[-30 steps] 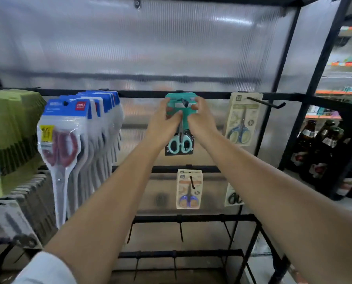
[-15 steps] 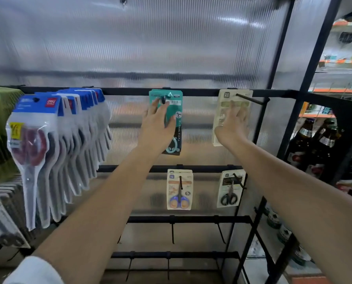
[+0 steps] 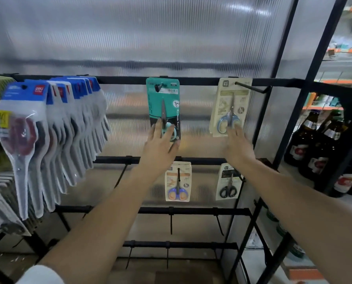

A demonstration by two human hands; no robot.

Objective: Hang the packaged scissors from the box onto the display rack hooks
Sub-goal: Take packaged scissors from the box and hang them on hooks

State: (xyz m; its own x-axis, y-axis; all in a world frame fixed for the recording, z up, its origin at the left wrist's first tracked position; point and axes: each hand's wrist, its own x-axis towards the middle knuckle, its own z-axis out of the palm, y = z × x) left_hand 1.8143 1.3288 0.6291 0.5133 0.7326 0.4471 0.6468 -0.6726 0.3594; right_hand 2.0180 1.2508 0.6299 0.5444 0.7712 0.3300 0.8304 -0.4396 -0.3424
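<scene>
While both hands lie flat with straight fingers, the left hand (image 3: 160, 146) touches the teal pack (image 3: 163, 103) hanging on the top rail (image 3: 199, 80); the right hand (image 3: 237, 146) touches the cream pack (image 3: 230, 107). Print is unreadable.

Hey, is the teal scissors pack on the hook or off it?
On. The teal scissors pack hangs from the hook on the top bar; the left hand only touches its lower end with straight fingers.

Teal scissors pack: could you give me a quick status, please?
Left hand open, fingertips on teal scissors pack, hung on top-rail hook. Right hand open, touching beige scissors pack. Nothing obstructing.
</scene>
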